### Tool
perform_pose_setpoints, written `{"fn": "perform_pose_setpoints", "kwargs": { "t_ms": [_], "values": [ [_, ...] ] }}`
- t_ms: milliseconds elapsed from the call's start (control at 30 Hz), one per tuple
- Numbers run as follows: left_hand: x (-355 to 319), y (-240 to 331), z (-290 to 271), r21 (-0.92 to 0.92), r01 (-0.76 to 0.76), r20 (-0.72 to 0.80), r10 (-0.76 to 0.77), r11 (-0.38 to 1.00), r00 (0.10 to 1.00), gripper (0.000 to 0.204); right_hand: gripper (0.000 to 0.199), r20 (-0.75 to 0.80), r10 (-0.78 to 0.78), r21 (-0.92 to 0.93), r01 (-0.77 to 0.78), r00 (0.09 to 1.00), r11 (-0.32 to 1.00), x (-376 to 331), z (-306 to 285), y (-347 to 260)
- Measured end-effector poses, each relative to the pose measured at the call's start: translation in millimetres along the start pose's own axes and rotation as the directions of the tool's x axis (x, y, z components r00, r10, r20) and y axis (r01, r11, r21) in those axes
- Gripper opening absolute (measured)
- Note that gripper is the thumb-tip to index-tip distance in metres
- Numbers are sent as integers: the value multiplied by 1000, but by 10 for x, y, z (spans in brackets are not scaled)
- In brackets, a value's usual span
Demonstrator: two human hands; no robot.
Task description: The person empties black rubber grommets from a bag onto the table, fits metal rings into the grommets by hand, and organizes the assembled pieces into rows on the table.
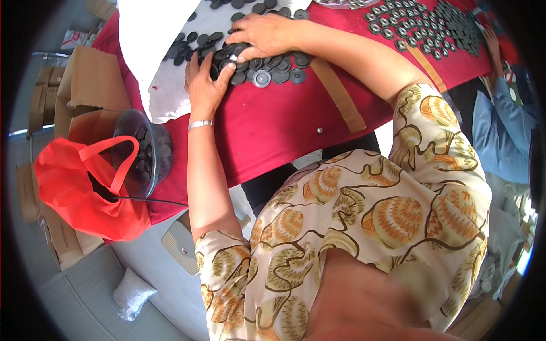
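Observation:
Black round discs (278, 63) lie heaped at the edge of a white sack (170, 94) and on the red tablecloth (267, 131). My left hand (206, 88) rests at the heap's left side, fingers spread and thumb against the discs. Over the top of the pile reaches my right hand (267, 35), its fingers apart and touching discs. Neither hand visibly grips one. A disc with a paler, silvery ring (261, 78) lies at the near edge of the heap.
Rows of dark discs with metal centres (392, 23) stand at the far right, near a co-worker's hand (492, 44). Brown tape strips (339, 98) cross the cloth. At left are a clear tub (165, 150) of dark discs, a red bag (85, 196) and a cardboard box (99, 79).

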State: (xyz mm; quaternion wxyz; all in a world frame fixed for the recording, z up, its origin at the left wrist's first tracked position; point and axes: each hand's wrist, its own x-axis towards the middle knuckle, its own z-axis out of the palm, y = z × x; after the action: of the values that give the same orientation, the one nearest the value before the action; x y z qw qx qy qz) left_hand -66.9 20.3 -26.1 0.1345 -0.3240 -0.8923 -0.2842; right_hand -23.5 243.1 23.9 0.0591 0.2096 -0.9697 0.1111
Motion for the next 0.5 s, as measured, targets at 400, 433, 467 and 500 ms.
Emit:
{"fn": "perform_pose_setpoints", "kwargs": {
  "t_ms": [400,433,467,500],
  "values": [
    [-695,436,-315,272,-121,75,104,955,992,54,43,-252,93,-95,-121,963,988,-1290,-107,-130],
    [-741,456,-315,241,-116,76,100,963,992,51,42,-330,98,-101,-139,939,985,-1380,-149,-244],
    [-755,474,-294,243,-111,76,95,964,993,51,40,-406,103,-104,-158,908,982,-1412,-149,-292],
    [-671,597,-229,165,-146,57,139,975,989,50,44,-351,227,-95,-276,908,957,-1401,296,120]
  ]
}}
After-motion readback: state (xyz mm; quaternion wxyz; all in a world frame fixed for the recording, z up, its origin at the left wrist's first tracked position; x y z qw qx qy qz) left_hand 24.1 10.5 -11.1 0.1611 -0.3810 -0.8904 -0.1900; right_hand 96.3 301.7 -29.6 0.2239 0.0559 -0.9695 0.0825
